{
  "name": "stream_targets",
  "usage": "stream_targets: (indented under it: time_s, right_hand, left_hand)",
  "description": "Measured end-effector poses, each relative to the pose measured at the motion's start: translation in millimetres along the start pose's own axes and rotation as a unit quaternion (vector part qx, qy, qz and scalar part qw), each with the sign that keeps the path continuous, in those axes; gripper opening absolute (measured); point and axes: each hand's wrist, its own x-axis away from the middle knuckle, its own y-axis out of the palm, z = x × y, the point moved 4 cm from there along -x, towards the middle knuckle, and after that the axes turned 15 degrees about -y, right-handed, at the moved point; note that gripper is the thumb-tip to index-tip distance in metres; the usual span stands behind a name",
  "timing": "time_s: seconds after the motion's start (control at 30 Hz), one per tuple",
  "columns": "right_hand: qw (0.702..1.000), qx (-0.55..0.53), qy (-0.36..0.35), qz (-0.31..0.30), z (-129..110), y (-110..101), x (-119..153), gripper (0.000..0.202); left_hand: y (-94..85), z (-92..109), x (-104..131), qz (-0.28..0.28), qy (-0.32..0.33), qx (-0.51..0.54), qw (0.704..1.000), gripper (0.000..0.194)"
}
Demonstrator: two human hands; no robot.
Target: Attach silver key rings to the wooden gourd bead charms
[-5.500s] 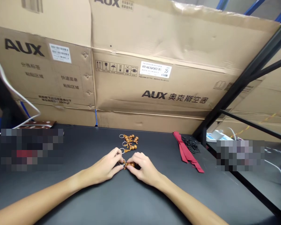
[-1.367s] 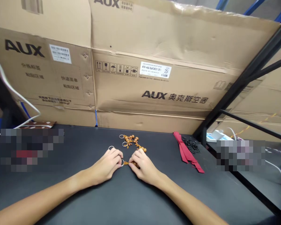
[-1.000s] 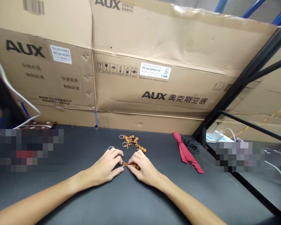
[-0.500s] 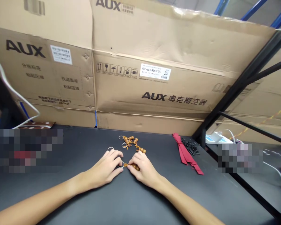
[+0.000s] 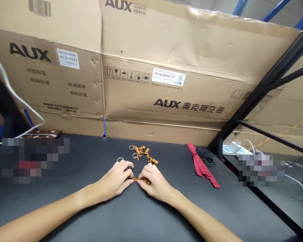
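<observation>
Beaded keychain [image 5: 146, 182] is located between both hands, at the counter [image 5: 111, 216]. The left hand [image 5: 121, 176] has a narrow grip, pinching at the ring end of the orange cord [image 5: 135, 179]; the right hand [image 5: 154, 179] has its grip curled around the beads. Assessed as light: beads hard, smooth, liable to roll; cord soft. Recommended hold: bead body or cord knot. Farther out: similar keychains [image 5: 146, 151], clustered; red strips [image 5: 197, 161] well to the right; cardboard [image 5: 166, 116] behind.
</observation>
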Motion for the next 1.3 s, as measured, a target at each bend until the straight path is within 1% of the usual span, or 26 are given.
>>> stream_targets:
  time_s: [0.1, 0.27, 0.33, 0.43, 0.53, 0.63, 0.77, 1.0, 1.13, 1.17, 1.23, 1.3]
  right_hand:
    - [1.000, -0.001, -0.003, 0.000, 2.1, 1.2, 0.3, 0.008]
    - [0.998, 0.032, 0.038, 0.024, 15.1, -1.7, 3.7, 0.010]
    - [0.999, 0.024, 0.029, 0.016, 12.5, -1.9, 3.2, 0.009]
    - [1.000, 0.000, -0.005, 0.000, 1.7, -1.1, 0.3, 0.007]
    - [1.000, -0.005, -0.020, -0.010, -3.4, 0.2, -1.4, 0.008]
    - [1.000, 0.017, 0.000, 0.005, 4.7, -0.3, 0.3, 0.011]
    - [0.997, 0.051, 0.037, 0.036, 20.0, -4.3, 4.5, 0.014]
    - [0.996, 0.082, 0.012, 0.012, 22.4, -7.8, 4.4, 0.013]
    - [0.991, 0.126, 0.023, 0.028, 33.2, -15.4, 6.7, 0.007]
    - [0.990, 0.133, 0.027, 0.030, 36.5, -17.2, 7.4, 0.008]
    - [0.990, 0.137, 0.034, 0.026, 42.5, -19.2, 8.6, 0.021]
    - [0.990, 0.135, 0.042, 0.008, 47.1, -18.3, 9.8, 0.029]
  left_hand:
    - [1.4, -1.7, -0.7, 0.001, 0.003, 0.013, 1.000, 0.020]
    - [3.4, -4.2, -1.1, -0.012, 0.005, 0.033, 0.999, 0.018]
    - [3.1, -4.5, -0.3, -0.005, 0.000, 0.032, 0.999, 0.016]
    - [2.9, -3.6, 0.6, -0.004, 0.001, 0.027, 1.000, 0.011]
    - [2.3, -2.5, -0.6, -0.010, 0.007, 0.023, 1.000, 0.016]
    - [1.5, -2.2, -2.8, -0.016, 0.010, 0.024, 1.000, 0.019]
    - [2.1, -2.6, -3.2, -0.035, 0.015, 0.018, 0.999, 0.019]
    - [-4.6, -11.8, -3.4, 0.003, -0.003, 0.005, 1.000, 0.023]
    - [-10.0, -23.8, -8.2, 0.025, -0.019, -0.030, 0.999, 0.023]
    - [-11.1, -26.6, -9.3, 0.032, -0.024, -0.039, 0.998, 0.023]
    - [-11.8, -30.7, -10.4, 0.045, -0.033, -0.049, 0.997, 0.021]
    - [-9.5, -33.0, -9.1, 0.053, -0.039, -0.049, 0.997, 0.021]
